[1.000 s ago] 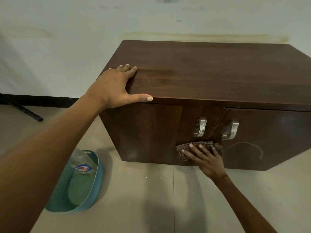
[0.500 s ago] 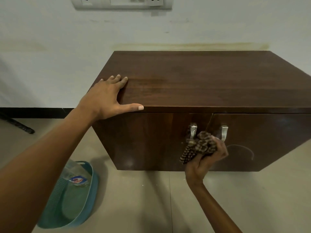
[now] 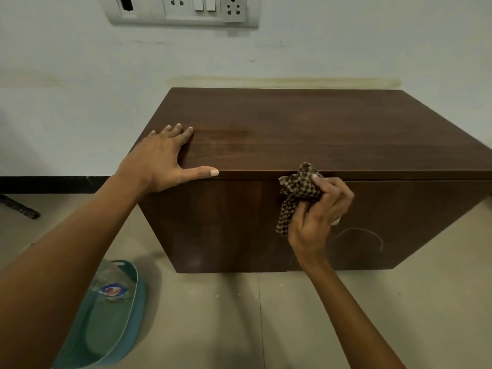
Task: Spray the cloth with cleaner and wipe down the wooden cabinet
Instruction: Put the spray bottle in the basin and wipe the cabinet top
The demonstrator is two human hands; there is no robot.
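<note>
- Clutching a cloth (image 3: 298, 189) in the right hand (image 3: 320, 211), with fingers curled tight round it: soft brown-and-cream checked weave, crumpled into a wad, one tail dangling below the fist.
- Holding that wad right up at the front top edge of the wooden cabinet (image 3: 306, 129); touching the wood or just shy of it, cannot tell.
- Pressing down flat with the left hand (image 3: 159, 161) on the top's near left corner, with fingers straight and close together and thumb stretched wide along the front edge.
- Dark brown wood all over, smooth with a faint streaky grain, boxy and sharp-edged; a thin pale arc mark (image 3: 359, 234) on the front, right of the cloth.
- Backed against a pale wall (image 3: 66, 75), below a white switch-and-socket plate (image 3: 183, 10).
- Down on the tiled floor (image 3: 266, 328), left and well apart from the cloth: a teal oval basket (image 3: 139, 296) with a clear plastic cleaner bottle (image 3: 114, 288) leaning inside, blue-and-red label showing, partly hidden by the left forearm.
</note>
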